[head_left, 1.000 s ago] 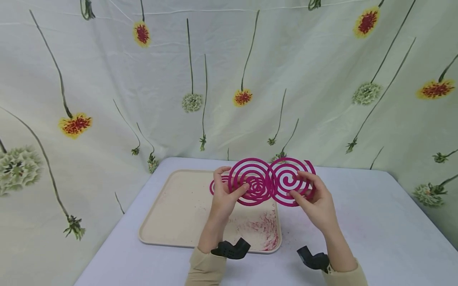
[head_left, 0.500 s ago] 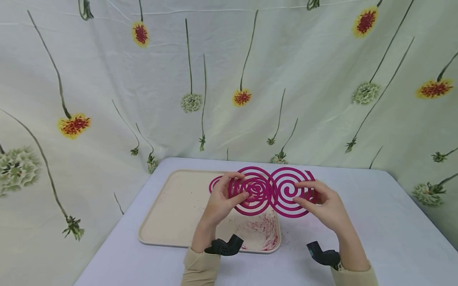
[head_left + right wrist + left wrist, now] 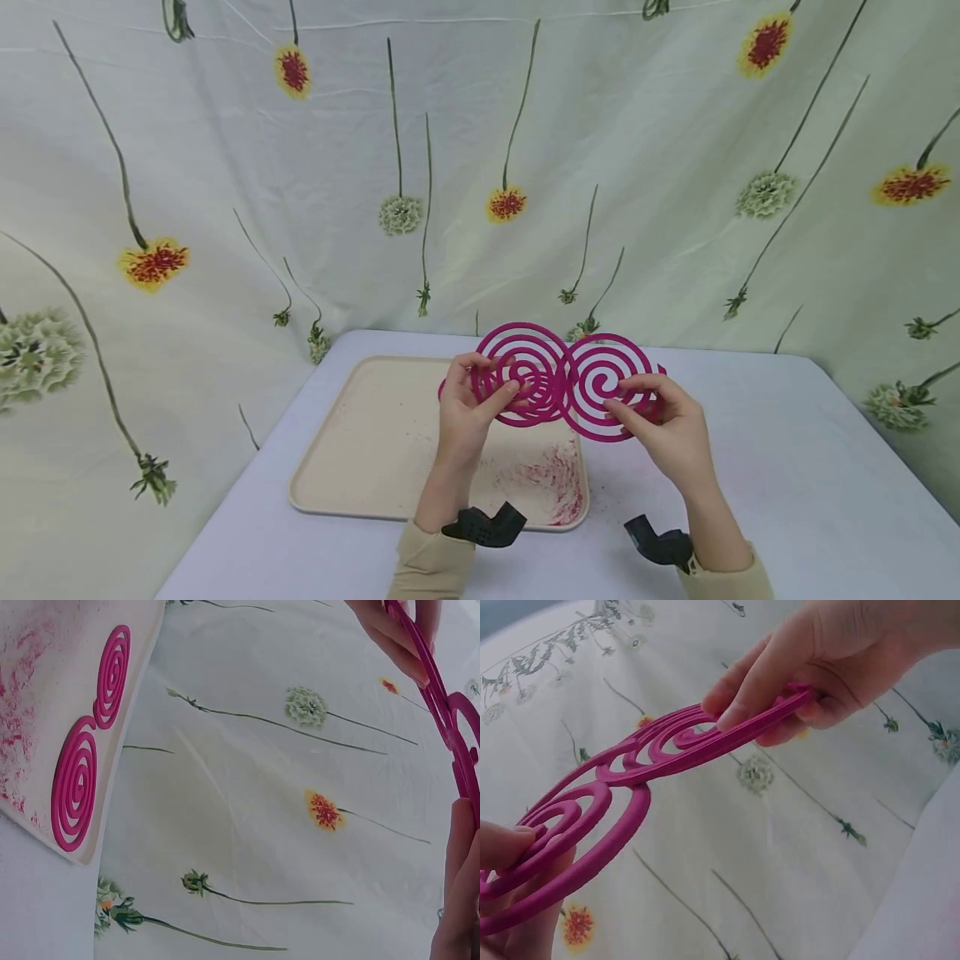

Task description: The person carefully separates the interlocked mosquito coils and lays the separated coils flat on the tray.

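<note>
You hold the pink double coil (image 3: 570, 383) in the air above the tray (image 3: 360, 450), your left hand (image 3: 468, 412) pinching its left spiral and your right hand (image 3: 667, 425) pinching the right one, fingers curled round the rims. Below it a second pink coil (image 3: 86, 750) lies flat on the tray, with pink crumbs (image 3: 551, 479) near the tray's corner on the tabletop (image 3: 787, 483).

Pale lavender table (image 3: 787, 492) with beige tray (image 3: 360, 450) on it

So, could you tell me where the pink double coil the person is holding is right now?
In the head view the pink double coil is held up above the tray's far right corner, the left hand pinching one spiral and the right hand the other.
</note>
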`<control>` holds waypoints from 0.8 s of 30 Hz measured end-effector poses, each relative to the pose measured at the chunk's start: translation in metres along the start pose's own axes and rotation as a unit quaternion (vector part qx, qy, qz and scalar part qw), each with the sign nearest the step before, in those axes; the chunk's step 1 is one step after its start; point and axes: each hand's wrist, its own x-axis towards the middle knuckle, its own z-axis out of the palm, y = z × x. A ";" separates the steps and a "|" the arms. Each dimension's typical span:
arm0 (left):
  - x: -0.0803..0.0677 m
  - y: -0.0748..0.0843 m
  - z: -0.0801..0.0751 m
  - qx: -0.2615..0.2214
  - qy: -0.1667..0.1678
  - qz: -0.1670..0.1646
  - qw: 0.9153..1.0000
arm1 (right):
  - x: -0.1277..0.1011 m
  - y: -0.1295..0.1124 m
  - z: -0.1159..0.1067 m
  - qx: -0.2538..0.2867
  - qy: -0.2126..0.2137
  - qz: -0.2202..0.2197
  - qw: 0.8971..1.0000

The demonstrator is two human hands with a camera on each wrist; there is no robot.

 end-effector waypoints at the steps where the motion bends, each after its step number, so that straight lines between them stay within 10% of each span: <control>1: 0.000 0.000 0.002 -0.009 0.008 0.004 1.000 | 0.000 0.000 0.002 0.000 0.008 0.001 1.000; 24: -0.004 -0.007 0.025 -0.157 0.115 -0.031 0.980 | -0.007 0.001 0.026 -0.026 0.119 -0.072 0.990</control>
